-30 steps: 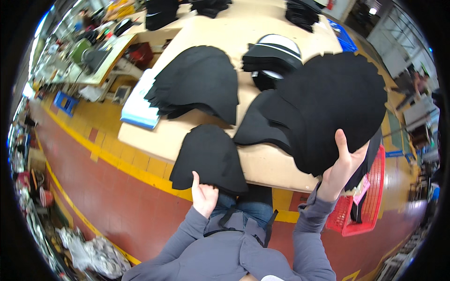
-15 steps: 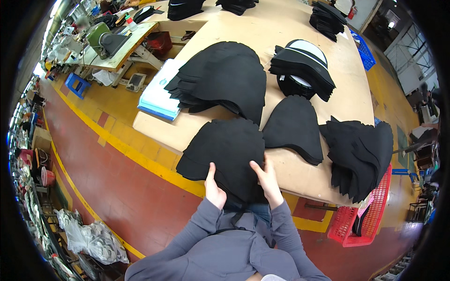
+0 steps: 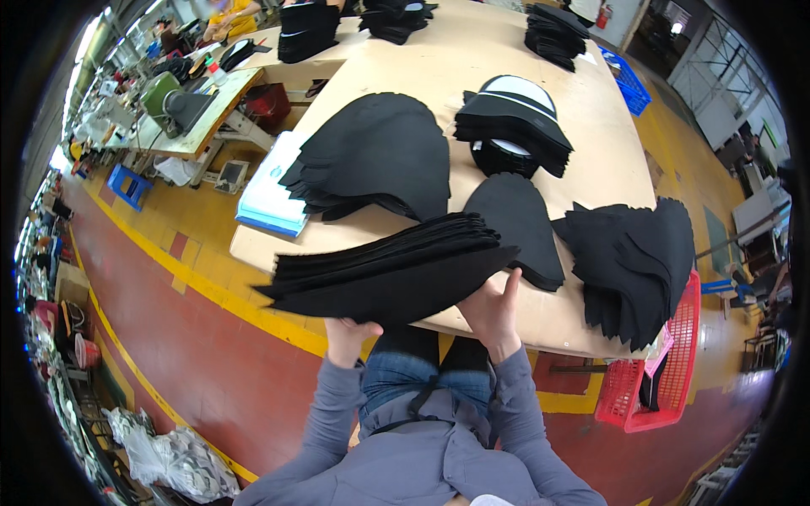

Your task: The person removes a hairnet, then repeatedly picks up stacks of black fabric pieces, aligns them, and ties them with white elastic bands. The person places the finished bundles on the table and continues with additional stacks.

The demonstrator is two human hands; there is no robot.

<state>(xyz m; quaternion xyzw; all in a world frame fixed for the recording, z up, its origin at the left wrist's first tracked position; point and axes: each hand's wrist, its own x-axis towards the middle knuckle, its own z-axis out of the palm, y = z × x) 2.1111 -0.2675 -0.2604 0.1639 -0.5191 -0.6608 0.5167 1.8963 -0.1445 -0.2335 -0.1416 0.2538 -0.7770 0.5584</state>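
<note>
A thick stack of black fabric pieces [image 3: 388, 291] is tilted up in front of me at the table's near edge, its layered edges facing up. My left hand [image 3: 348, 337] grips its lower edge toward the left, fingers partly hidden by the cloth. At the right end, my right hand [image 3: 492, 314] holds the stack with the thumb raised and the fingers behind the fabric. Just beyond lie a large black fabric stack [image 3: 392, 152] and a narrower, rounded one [image 3: 515, 223]. To the right, another fanned black stack [image 3: 633, 266] hangs over the table's edge.
The tan table [image 3: 422, 72] carries a black bundle with a white-edged piece [image 3: 515, 122] and blue-white papers [image 3: 274, 190]. A red basket [image 3: 637, 396] stands below the right corner, a blue crate [image 3: 626, 84] beyond. At left are a green sewing machine [image 3: 164, 101] and a blue stool [image 3: 129, 185].
The held stack has turned from lying broad face up to tilted, with its layered edges now showing. Both hands have shifted beneath it, the left one moving left and down.
</note>
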